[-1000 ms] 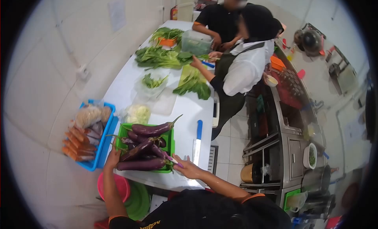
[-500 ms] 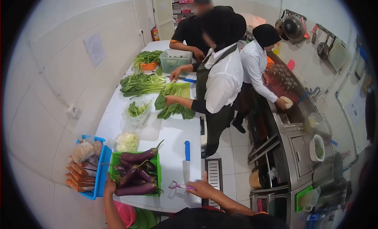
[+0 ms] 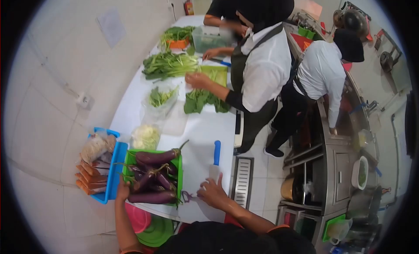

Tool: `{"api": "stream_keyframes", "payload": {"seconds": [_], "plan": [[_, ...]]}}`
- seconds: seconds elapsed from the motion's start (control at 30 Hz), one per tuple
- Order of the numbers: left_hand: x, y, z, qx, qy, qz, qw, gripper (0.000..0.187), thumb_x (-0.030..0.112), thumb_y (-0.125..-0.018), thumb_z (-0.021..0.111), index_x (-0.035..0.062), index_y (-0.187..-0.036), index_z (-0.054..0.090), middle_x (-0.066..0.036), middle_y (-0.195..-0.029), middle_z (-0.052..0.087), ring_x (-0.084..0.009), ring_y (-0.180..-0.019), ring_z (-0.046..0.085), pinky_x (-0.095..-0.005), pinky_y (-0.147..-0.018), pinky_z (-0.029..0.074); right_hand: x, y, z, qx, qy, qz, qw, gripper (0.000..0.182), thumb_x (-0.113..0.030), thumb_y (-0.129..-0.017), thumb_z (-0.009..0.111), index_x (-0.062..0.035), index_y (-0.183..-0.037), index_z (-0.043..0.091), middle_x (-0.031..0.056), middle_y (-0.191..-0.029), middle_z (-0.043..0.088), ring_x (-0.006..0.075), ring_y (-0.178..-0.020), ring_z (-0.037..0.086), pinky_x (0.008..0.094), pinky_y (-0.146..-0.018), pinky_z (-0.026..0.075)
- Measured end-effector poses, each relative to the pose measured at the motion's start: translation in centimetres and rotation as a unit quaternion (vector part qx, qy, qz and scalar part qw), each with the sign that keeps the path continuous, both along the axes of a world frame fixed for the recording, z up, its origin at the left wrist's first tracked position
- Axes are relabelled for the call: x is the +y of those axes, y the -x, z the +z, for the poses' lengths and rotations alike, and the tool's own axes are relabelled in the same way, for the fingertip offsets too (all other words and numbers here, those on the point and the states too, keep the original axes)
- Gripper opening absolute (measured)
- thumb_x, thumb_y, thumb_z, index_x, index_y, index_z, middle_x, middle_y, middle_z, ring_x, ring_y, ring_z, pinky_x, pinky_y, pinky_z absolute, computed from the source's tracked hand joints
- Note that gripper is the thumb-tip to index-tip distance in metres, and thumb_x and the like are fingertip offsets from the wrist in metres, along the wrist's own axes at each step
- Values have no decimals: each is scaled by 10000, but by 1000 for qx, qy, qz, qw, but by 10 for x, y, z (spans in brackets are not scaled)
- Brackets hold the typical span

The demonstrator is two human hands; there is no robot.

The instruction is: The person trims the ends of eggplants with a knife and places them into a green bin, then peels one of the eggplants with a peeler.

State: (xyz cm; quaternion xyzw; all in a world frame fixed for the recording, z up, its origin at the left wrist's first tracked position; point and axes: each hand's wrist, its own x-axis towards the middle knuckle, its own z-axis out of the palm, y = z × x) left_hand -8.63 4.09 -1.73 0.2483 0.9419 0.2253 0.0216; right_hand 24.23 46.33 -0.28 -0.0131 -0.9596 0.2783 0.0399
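My left hand (image 3: 123, 189) is closed on the left rim of a green basket (image 3: 180, 177) heaped with purple eggplants (image 3: 153, 197). My right hand (image 3: 214, 193) is palm down on the table with its fingers apart. Just left of it lies a purple peeler (image 3: 187, 196), the handle end partly hidden by the hand. Its fingertips reach the blade of a knife with a blue handle (image 3: 217, 152), which lies on the table.
A blue basket (image 3: 114, 175) of packaged food stands left of the eggplants. Behind are a bagged cabbage (image 3: 146, 136), a white cutting board (image 3: 176, 121) and leafy greens (image 3: 169, 65). A co-worker in a white shirt (image 3: 266, 75) handles greens; another leans over the sink counter (image 3: 345, 140).
My right hand has turned palm down, loosened from the peeler and moved onto the knife blade. My left hand stays at the basket. The view has shifted, and the co-worker at the sink leans lower.
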Motion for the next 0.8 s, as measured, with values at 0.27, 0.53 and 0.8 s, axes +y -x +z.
{"api": "stream_keyframes", "payload": {"seconds": [0.27, 0.53, 0.8], "plan": [[32, -11, 25, -171, -60, 51, 982, 688, 18, -986, 568, 63, -1578, 222, -311, -1249, 646, -480, -1187, 619, -491, -955, 488, -11, 23, -5, 24, -65, -84, 994, 257, -261, -769, 806, -227, -1023, 776, 103, -1341, 568, 419, -1378, 419, 885, -1031, 122], [49, -5, 49, -182, -80, -6, 980, 616, 43, -979, 539, 17, -1532, 267, -341, -1211, 627, -531, -1181, 576, -543, -941, 475, 2, 56, 22, -58, -154, -150, 975, 602, -203, -742, 769, -264, -1330, 656, 129, -1513, 445, 457, -1464, 294, 887, -1051, 16], [25, -13, 56, -84, -84, -86, 989, 627, 68, -973, 531, 21, -1547, 285, -350, -1255, 610, -532, -1166, 587, -503, -1034, 450, -27, 138, 164, 34, -122, -57, 990, 511, -291, -860, 759, -216, -1352, 643, 54, -1288, 615, 355, -1380, 446, 831, -1120, 28]]}}
